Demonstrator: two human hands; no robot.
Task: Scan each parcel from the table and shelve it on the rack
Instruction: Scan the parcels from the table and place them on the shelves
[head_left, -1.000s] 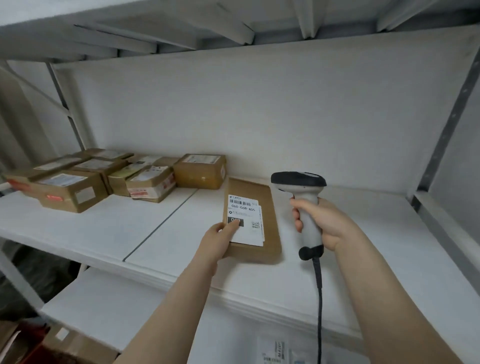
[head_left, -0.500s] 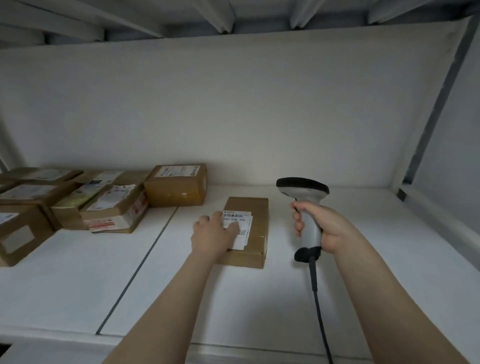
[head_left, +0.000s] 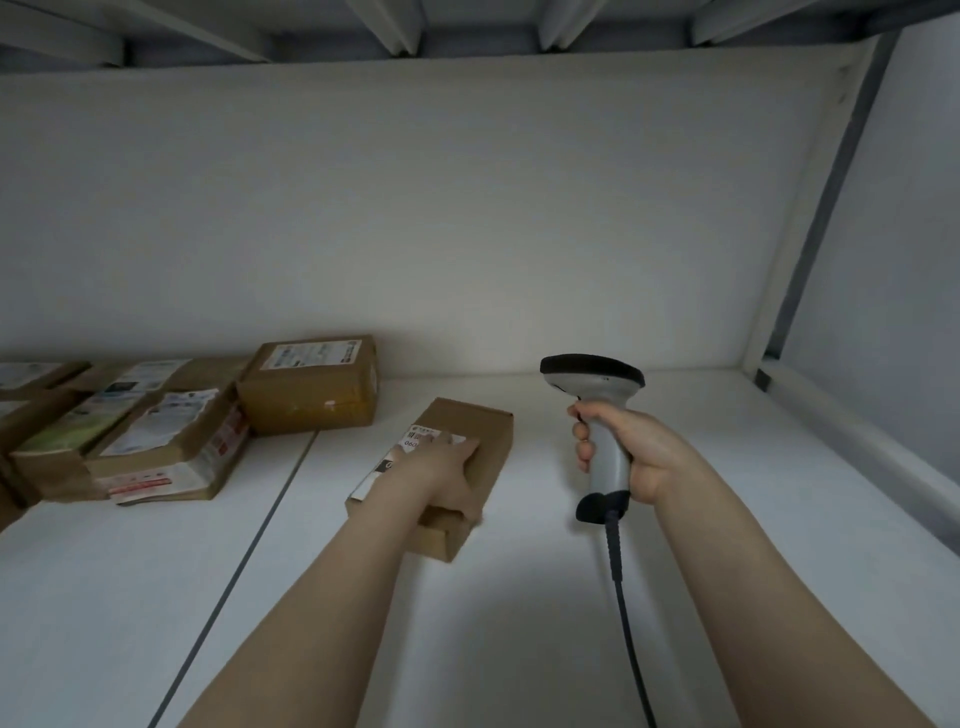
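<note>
**A:** Where is it on the white rack shelf (head_left: 753, 441)?

**B:** Just right of the dark seam (head_left: 254, 545), nearer the back wall than the front edge. The cluster of brown cardboard parcels (head_left: 171, 436) fills the back-left stretch. The flat brown cardboard parcel (head_left: 485, 436) lies apart from them, near the squat taped box (head_left: 311, 400).

**A:** Which way does it point?

**B:** Its long axis runs front to back, roughly parallel with the seam, with the white label (head_left: 370, 483) facing up.

**A:** And the hands?

**B:** The right hand (head_left: 636, 447) is wrapped round the grip of the grey-and-black barcode scanner (head_left: 592, 371), which stands upright to the right of the parcel. The left hand (head_left: 447, 467) lies flat on top, fingers stretched over the label.

**A:** How would you finish shelving it well?

**B:** I'd press lightly and slide it straight back beside the squat box, label uppermost. I'd also hold the black cable (head_left: 618, 571) clear of it.
</note>
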